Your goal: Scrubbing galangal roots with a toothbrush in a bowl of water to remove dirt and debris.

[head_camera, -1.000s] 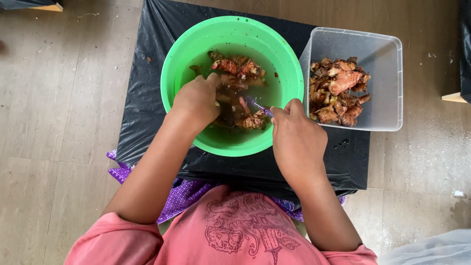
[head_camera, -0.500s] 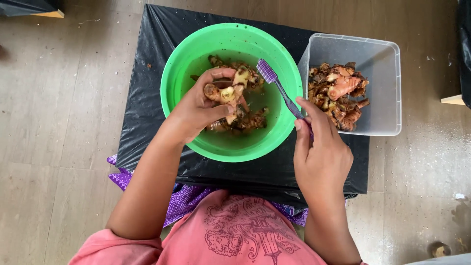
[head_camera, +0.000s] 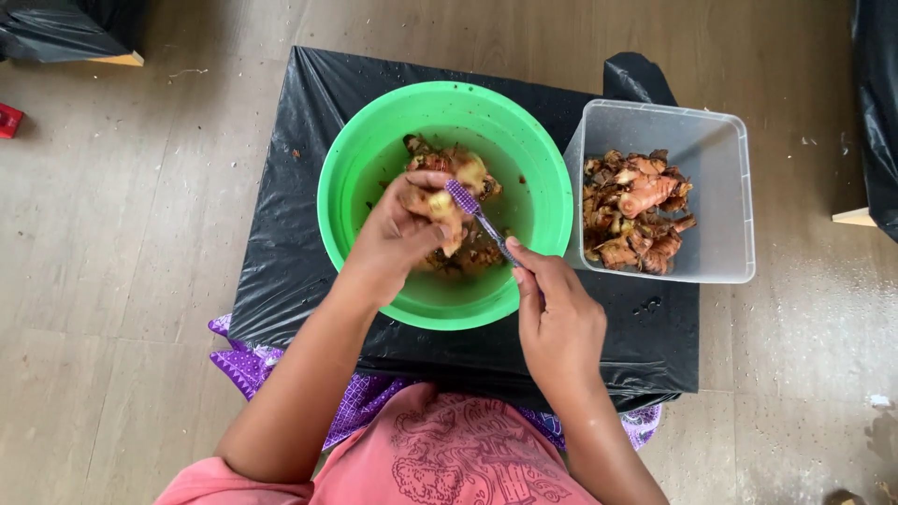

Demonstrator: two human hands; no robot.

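Observation:
A green bowl with murky water and several knobbly brown root pieces sits on a black plastic sheet. My left hand holds one pale root piece above the bowl. My right hand grips a purple toothbrush; its bristle head rests against the held root.
A clear plastic tub with several brown root pieces stands right of the bowl. Purple patterned cloth lies under the sheet's near edge. Black bags sit at the far left and right edge of the wooden floor.
My left hand lifted a root piece out of the water. The toothbrush swung up, then its head came down onto the held root.

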